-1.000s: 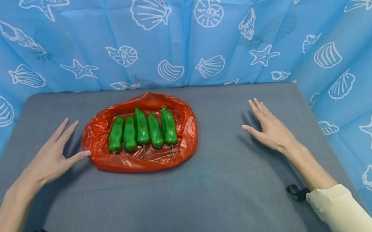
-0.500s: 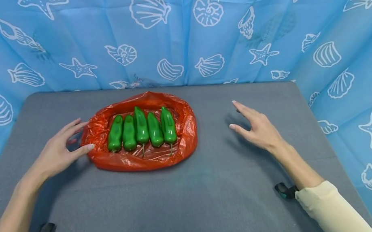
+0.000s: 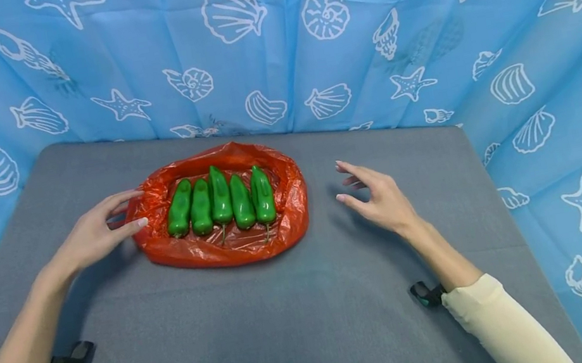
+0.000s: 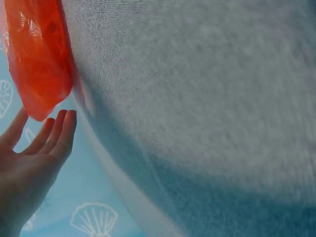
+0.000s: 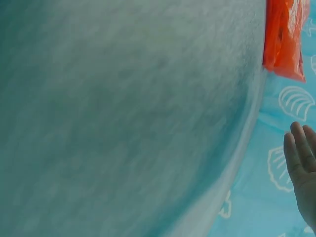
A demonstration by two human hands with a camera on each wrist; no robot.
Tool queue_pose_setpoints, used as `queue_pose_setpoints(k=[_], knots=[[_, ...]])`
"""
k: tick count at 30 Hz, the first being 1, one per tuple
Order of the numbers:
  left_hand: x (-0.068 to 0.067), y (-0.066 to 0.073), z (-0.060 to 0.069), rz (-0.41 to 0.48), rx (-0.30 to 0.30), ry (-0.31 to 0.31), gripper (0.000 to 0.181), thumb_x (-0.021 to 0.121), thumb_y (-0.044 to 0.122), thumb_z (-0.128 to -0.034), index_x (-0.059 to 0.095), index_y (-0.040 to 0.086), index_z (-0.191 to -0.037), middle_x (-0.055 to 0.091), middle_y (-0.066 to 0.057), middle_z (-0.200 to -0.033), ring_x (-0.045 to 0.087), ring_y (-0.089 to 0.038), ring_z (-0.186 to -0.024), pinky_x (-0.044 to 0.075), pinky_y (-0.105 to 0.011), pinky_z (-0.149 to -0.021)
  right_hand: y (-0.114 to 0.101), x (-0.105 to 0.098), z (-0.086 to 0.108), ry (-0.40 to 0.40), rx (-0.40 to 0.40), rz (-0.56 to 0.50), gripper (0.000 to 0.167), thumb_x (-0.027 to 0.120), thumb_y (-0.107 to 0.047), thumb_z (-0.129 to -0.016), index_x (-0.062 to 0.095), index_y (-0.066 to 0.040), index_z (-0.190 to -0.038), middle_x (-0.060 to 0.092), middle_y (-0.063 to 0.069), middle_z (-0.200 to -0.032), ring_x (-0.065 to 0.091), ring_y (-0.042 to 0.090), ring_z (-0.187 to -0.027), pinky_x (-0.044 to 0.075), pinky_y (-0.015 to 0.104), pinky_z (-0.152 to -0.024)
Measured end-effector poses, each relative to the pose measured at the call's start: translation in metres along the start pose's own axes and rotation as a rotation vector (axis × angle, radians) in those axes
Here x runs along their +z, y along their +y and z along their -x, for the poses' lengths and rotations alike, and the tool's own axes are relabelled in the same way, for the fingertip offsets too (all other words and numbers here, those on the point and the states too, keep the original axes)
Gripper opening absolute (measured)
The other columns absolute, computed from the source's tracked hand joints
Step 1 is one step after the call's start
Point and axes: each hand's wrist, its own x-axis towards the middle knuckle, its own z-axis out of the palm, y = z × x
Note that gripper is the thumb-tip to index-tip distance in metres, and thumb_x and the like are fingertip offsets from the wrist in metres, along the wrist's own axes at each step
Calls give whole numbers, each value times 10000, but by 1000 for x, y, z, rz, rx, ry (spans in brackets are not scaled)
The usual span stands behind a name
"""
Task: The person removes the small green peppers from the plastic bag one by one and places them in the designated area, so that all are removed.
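Observation:
Several green peppers [image 3: 220, 198] lie side by side in a red plastic bag [image 3: 293, 223], whose rim is rolled down around them. At the bag's left end is my left hand [image 3: 92, 237], thumb and fingers apart, the fingertips reaching over the rim. In the left wrist view its fingers [image 4: 64, 133] are spread right by the bag's end [image 4: 42, 64], and they may touch it. My right hand [image 3: 383, 199] hovers to the right of the bag, apart from it, with loosely bent fingers and nothing held. The right wrist view shows those fingers [image 5: 298, 148] below the bag [image 5: 286, 44].
The bag rests on a grey cloth-covered table [image 3: 237, 344], toward its far side. A blue curtain [image 3: 295, 65] printed with white shells and starfish hangs behind and to the right. Each wrist wears a black strap device [image 3: 75, 359].
My left hand has moved right onto the bag's left rim, its fingers bending a little. My right hand has come leftward, closer to the bag. The peppers and bag have stayed put.

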Motion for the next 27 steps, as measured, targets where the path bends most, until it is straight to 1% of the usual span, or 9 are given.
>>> queue_pose_setpoints(k=[4,9,15,20,21,24,25,26,27], knots=[[0,0,-3,-13,-25,-25,678,633,422,-965,388,119,-1519,308,-278,-1550,363,-535,-1331,348,-725,-987,-5,8,-8,-6,-14,-65,627,746,-147,-904,487,-172,-1473,631,93,-1319,681,279,-1011,560,403,-877],[0,0,-8,-29,-47,-38,683,615,464,-966,408,105,-1509,364,-310,-1502,425,-527,-1269,396,-690,-949,-12,17,-16,-14,1,-143,612,747,-124,-901,503,-170,-1461,660,102,-1262,696,212,-952,568,383,-861],[1,0,-11,-25,-74,-41,682,619,477,-960,432,90,-1489,386,-316,-1482,427,-520,-1265,408,-662,-940,-21,31,-24,-33,16,-243,568,744,-100,-899,534,-108,-1427,681,154,-1217,700,224,-912,576,408,-833],[1,1,-13,-11,-75,-66,691,632,465,-956,415,102,-1504,341,-316,-1512,434,-503,-1254,436,-623,-910,-25,39,-31,-48,18,-310,557,744,-55,-889,536,-22,-1405,683,177,-1201,700,259,-897,579,416,-822],[1,1,-14,-9,-71,-69,688,637,457,-955,414,110,-1506,334,-312,-1518,451,-487,-1235,452,-592,-891,-27,40,-32,-54,21,-318,561,745,-46,-886,532,-9,-1403,681,179,-1202,699,259,-900,579,406,-828],[2,0,-15,-4,-62,-79,686,653,432,-952,405,124,-1513,351,-303,-1508,575,-425,-1002,484,-476,-760,-30,43,-36,-79,40,-328,562,743,-45,-887,528,-6,-1406,679,166,-1206,695,235,-911,574,363,-840],[2,0,-16,-5,-58,-82,689,658,424,-950,402,123,-1515,354,-304,-1504,585,-406,-911,473,-448,-718,-30,44,-38,-87,48,-330,562,742,-48,-889,527,-7,-1407,678,162,-1208,693,227,-915,572,350,-845],[2,0,-16,-6,-58,-83,689,664,415,-948,402,123,-1515,350,-305,-1506,583,-405,-916,473,-452,-725,-32,45,-39,-96,56,-332,563,743,-49,-888,527,-8,-1407,677,160,-1210,692,222,-917,572,340,-847],[3,0,-17,-5,-61,-84,685,670,407,-946,406,126,-1512,350,-301,-1507,575,-392,-869,460,-444,-707,-33,47,-41,-106,64,-335,561,740,-51,-891,526,-8,-1408,674,159,-1215,691,221,-920,571,334,-848]])
